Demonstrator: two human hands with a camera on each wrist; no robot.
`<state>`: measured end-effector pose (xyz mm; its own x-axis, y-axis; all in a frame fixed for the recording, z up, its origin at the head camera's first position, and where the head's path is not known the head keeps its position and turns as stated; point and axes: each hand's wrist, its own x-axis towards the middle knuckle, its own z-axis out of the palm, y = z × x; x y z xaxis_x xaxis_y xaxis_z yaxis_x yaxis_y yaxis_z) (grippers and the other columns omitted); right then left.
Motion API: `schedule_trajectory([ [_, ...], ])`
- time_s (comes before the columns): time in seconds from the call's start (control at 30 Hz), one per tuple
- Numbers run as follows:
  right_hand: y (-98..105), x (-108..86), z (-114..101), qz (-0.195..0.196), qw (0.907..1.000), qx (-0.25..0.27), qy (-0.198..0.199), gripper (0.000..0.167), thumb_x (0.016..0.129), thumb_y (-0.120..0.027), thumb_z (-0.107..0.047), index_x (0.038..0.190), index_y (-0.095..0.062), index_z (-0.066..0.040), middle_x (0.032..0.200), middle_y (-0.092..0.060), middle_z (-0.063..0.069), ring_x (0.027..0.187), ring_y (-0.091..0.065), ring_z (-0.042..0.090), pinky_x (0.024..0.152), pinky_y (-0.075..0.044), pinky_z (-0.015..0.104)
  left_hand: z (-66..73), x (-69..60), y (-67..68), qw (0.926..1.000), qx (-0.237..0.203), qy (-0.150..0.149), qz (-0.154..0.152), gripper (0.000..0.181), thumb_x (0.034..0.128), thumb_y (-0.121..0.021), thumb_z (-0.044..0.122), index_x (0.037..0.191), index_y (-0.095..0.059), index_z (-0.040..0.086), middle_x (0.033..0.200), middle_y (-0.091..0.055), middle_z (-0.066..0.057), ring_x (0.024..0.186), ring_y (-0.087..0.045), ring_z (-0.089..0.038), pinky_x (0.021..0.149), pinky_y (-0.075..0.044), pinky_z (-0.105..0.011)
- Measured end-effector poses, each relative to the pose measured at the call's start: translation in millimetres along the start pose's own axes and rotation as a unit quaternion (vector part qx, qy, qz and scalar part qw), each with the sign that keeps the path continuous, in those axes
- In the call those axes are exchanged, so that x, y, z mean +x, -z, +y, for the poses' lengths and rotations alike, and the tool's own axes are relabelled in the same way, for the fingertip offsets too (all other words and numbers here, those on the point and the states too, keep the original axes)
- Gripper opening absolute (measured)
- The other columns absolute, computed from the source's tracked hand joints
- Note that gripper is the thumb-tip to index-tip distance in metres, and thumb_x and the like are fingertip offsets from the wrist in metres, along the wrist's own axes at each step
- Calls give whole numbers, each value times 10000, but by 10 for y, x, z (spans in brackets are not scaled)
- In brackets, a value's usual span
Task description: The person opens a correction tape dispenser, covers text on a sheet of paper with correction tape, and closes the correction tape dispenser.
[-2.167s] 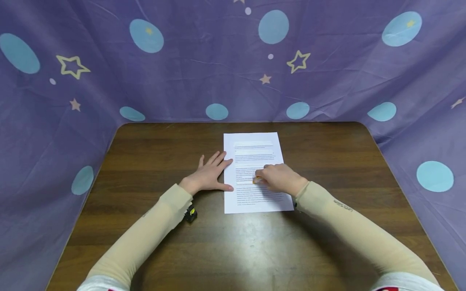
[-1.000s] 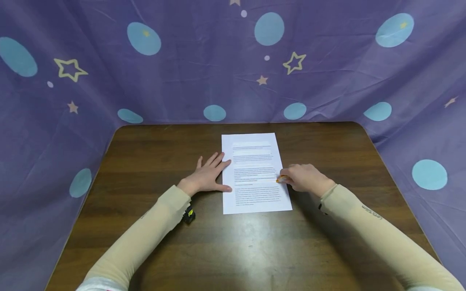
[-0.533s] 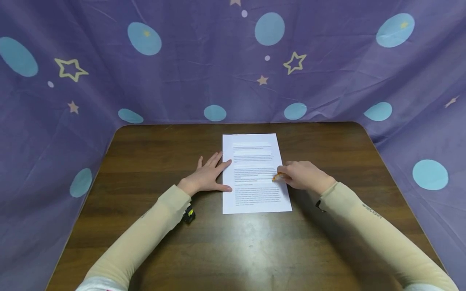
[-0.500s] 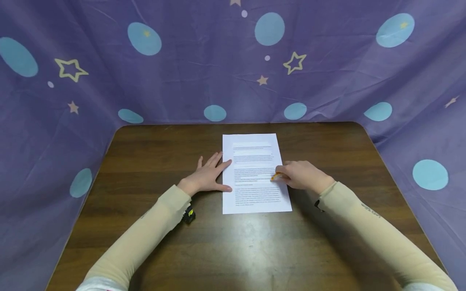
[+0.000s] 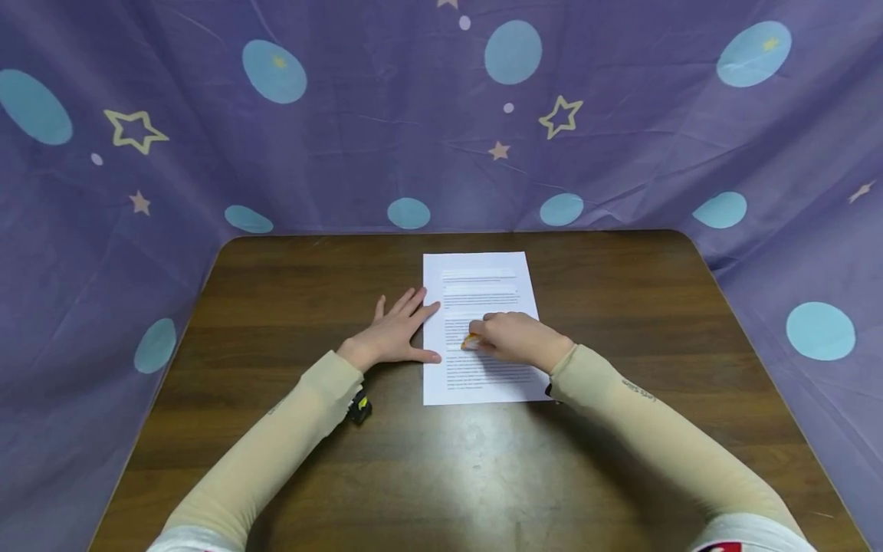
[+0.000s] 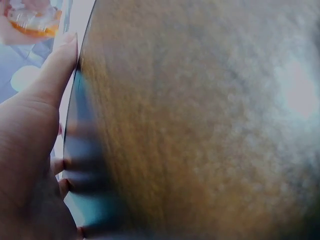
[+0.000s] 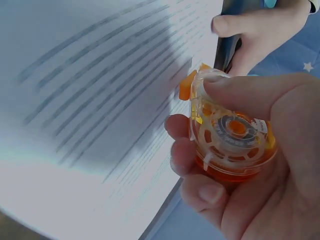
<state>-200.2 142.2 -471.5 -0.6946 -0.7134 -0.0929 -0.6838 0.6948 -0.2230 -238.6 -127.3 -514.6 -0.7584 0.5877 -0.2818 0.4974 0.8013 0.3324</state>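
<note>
A printed white sheet of paper [image 5: 483, 387] lies on the brown wooden table, with brighter white bands [image 5: 479, 290] across parts of its text. My left hand [image 5: 393, 337] rests flat at the sheet's left edge, fingers spread, thumb and index on the paper. Over the middle of the page, my right hand [image 5: 520, 337] grips an orange and clear correction tape [image 7: 232, 127]. In the right wrist view, my thumb lies along its top side and the other fingers curl beneath. Its orange tip [image 7: 187, 85] points at the printed lines; whether it touches the paper I cannot tell.
A small black object with a yellow-green mark [image 5: 360, 406] is by my left wrist. Bare wooden table [image 5: 310, 268] surrounds the sheet. A purple curtain [image 5: 345, 153] with blue ovals and stars hangs behind and at both sides.
My right hand, still gripping the correction tape, has moved left from the sheet's right edge to its middle. My left hand has stayed in place on the sheet.
</note>
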Motion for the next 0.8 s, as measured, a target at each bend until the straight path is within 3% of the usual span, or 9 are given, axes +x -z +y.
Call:
schedule_trajectory([
  [0.47, -50, 214, -187, -118, 9998, 85, 159, 56, 960, -705, -67, 1016, -698, -69, 807, -660, 41, 674, -589, 155, 649, -536, 368, -1, 3, -28, 9999, 1, -91, 88, 1070, 874, -688, 720, 1685, -215, 208, 1755, 4, -123, 1613, 44, -331, 1174, 18, -762],
  [0.63, -28, 256, -256, -183, 9998, -119, 18, 8, 962, -692, -83, 969, -695, -87, 788, -644, 47, 666, -584, 180, 628, -536, 399, -1, 5, -18, 9999, 34, -104, 85, 1066, 876, -694, 710, 1683, -223, 197, 1753, -5, -136, 1612, 36, -341, 1174, 18, -762],
  [0.8, -13, 299, -333, -125, 9990, -399, -128, 77, 981, -690, -128, 909, -682, -103, 784, -671, 81, 652, -617, 213, 618, -556, 432, -2, 8, -16, 9999, -6, -97, 120, 1062, 877, -711, 688, 1681, -227, 192, 1752, -10, -141, 1611, 29, -346, 1172, 19, -762],
])
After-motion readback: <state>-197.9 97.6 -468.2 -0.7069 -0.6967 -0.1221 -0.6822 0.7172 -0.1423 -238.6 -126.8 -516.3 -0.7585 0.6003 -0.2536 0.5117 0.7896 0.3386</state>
